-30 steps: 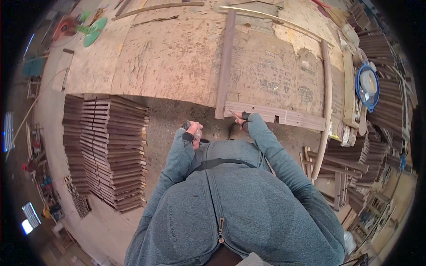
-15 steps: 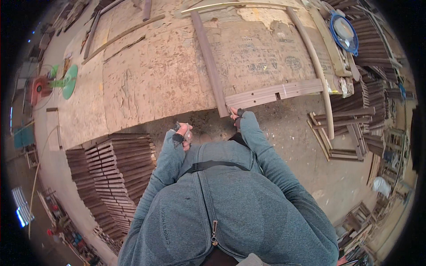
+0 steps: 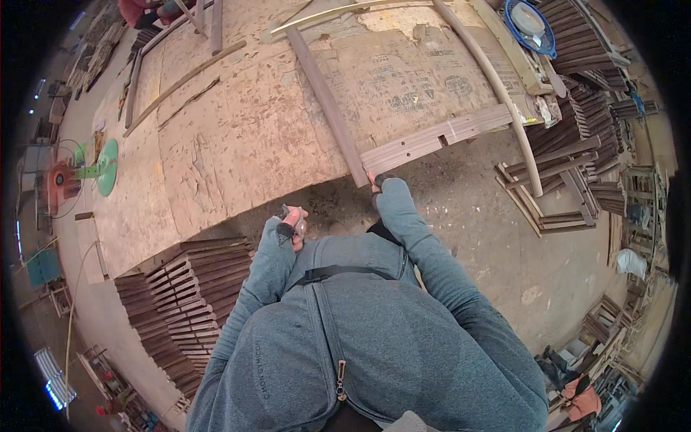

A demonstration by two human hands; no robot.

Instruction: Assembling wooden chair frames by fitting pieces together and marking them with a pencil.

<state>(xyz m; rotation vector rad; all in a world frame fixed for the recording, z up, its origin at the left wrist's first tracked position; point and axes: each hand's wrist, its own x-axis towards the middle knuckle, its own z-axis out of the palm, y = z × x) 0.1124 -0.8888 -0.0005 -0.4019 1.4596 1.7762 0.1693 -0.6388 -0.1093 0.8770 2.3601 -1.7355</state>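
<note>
A wooden frame lies on the workbench (image 3: 237, 137), its brown straight leg (image 3: 327, 108) joined near the front edge to a crossrail (image 3: 435, 137) with holes and a slot. My right hand (image 3: 376, 183), in a dark fingerless glove, is closed at that corner, fingertips against the joint. Whatever sits between those fingers is too small to make out. Lower and to the left, my left hand (image 3: 292, 226) is gloved alike and closed around a greyish, shiny thing in front of my waist. A curved leg (image 3: 497, 83) forms the frame's right side.
Stacked brown wooden parts (image 3: 183, 295) stand below the bench at left. A green and red fan (image 3: 86, 171) is at the far left. Smaller frames (image 3: 554, 187) lie on the floor at right, near a blue basket (image 3: 530, 27). Another person (image 3: 140, 13) is at the far left corner.
The whole view has shifted slightly, and a person now shows at the upper left. My right hand stays at the frame corner; my left hand keeps its grip near my waist.
</note>
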